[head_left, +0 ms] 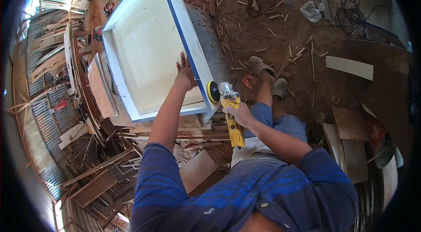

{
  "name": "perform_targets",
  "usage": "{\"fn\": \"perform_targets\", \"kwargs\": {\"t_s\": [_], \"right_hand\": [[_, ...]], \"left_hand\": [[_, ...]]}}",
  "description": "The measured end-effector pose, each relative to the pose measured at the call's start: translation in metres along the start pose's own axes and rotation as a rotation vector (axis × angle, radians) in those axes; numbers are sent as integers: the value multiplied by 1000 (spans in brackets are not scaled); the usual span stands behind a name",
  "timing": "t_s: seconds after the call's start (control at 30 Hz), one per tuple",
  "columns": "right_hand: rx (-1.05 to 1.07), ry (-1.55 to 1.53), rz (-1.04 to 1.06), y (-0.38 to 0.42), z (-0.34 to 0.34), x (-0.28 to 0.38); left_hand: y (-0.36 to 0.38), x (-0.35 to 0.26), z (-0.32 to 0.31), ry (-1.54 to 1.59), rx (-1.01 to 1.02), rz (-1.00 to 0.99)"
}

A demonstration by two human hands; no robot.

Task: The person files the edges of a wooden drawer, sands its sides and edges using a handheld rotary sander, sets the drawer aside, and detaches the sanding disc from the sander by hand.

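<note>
We see the yellow power tool (235,133) gripped in our right hand (240,114), its round black-and-yellow pad (213,92) at the outer side of a shallow white box (149,48); contact cannot be confirmed. Our left hand (186,76), fingers spread, lies at that same side of the box. Blue lines the box's rim, and specks dot its cream interior. The tool has a silver head; its markings are too small to read. A small pale emblem (208,211) marks our striped blue shirt (245,188), nearer us than the box.
</note>
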State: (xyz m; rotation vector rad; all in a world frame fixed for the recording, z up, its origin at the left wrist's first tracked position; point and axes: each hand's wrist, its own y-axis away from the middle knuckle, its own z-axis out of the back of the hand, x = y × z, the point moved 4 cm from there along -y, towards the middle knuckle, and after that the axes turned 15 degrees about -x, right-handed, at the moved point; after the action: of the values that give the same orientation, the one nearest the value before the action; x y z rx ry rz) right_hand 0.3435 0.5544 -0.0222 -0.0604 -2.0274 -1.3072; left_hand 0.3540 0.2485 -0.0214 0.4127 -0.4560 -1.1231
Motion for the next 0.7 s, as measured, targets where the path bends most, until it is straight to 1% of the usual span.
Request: {"fn": "perform_targets", "kwargs": {"t_s": [0.13, 0.27, 0.3, 0.37, 0.4, 0.47, 0.5, 0.53, 0.6, 0.7], "right_hand": [[20, -26, -1, 23, 3, -5], [44, 10, 95, 13, -7, 16], [68, -21, -20, -1, -11, 14], [40, 13, 45, -17, -16, 42], [29, 33, 71, -24, -20, 57], [53, -103, 56, -43, -30, 84], [50, -107, 67, -55, -33, 96], [48, -111, 83, -67, -36, 110], [38, -52, 93, -88, -41, 133], [22, 34, 107, -96, -42, 139]], "left_hand": [[-5, 2, -1, -21, -14, -24], [-1, 0, 0, -20, -28, -26], [-1, -1, 1, -24, -30, -13], [-2, -2, 2, -29, -35, 10], [-5, -1, -1, -52, -19, -14], [-6, 3, -12, -94, 25, -58], [0, -4, 6, -4, 30, -11], [0, -4, 8, 5, 15, -5], [2, -4, 9, 21, -8, 10], [2, -3, 7, 27, 16, 31]]}}
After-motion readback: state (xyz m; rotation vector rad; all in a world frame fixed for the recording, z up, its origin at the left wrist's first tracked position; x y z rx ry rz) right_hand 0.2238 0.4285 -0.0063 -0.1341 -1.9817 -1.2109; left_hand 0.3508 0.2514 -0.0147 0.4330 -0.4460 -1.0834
